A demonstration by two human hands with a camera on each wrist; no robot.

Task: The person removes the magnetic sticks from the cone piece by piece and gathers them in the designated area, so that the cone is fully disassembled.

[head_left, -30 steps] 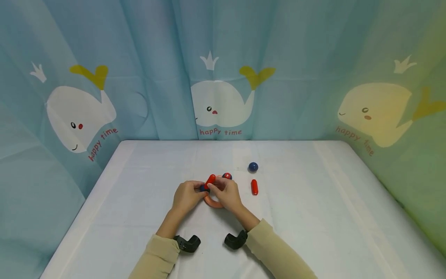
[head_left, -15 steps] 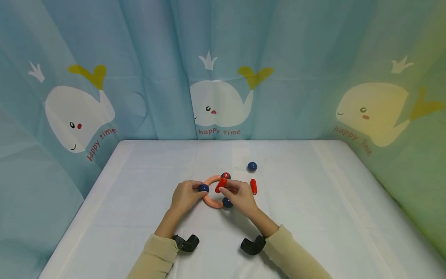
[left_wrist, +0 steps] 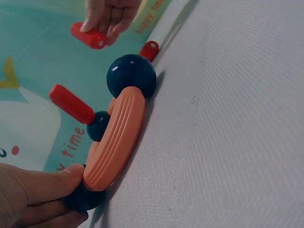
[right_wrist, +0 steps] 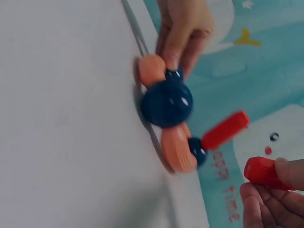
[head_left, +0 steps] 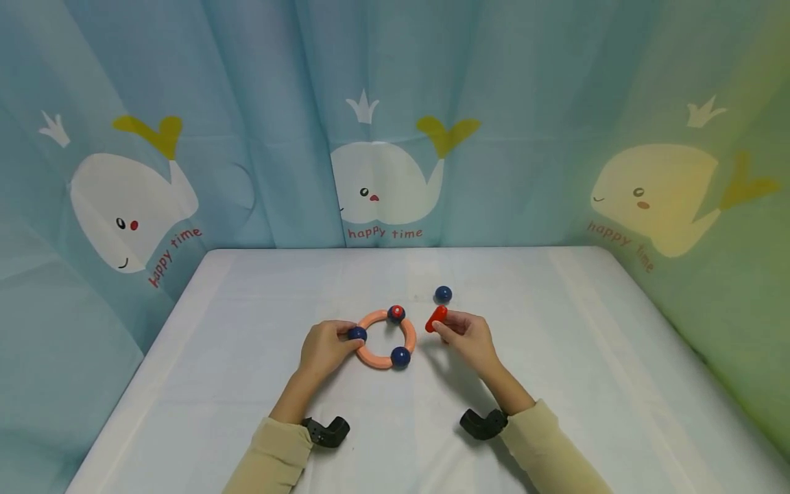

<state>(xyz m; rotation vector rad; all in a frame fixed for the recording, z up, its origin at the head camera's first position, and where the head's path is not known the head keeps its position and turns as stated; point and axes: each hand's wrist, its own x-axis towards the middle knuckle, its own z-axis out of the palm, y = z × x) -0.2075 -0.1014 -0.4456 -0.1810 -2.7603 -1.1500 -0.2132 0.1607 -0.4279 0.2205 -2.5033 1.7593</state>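
On the table lies a ring of orange curved pieces [head_left: 373, 359] joined by blue balls. My left hand [head_left: 324, 348] pinches the ring's left blue ball [head_left: 356, 333] between thumb and fingers. A red rod [left_wrist: 71, 103] stands up out of the far blue ball [left_wrist: 98, 126]. The near right ball [head_left: 400, 357] has no rod in it. Right of the ring, my right hand [head_left: 472, 341] holds another red rod [head_left: 436, 319] in the air by thumb and fingertips. A further red rod [left_wrist: 149, 51] lies on the table, hidden behind the right hand in the head view.
A loose blue ball [head_left: 443, 294] sits on the white table [head_left: 555, 357] beyond the right hand. Blue-green curtains with whale prints [head_left: 389, 182] hang behind the table and at its sides. Each wrist wears a black camera [head_left: 483, 424].
My right hand has moved right, away from the left ball, carrying the red rod with it. The ring is now in fuller view. The left hand keeps its hold on the left ball.
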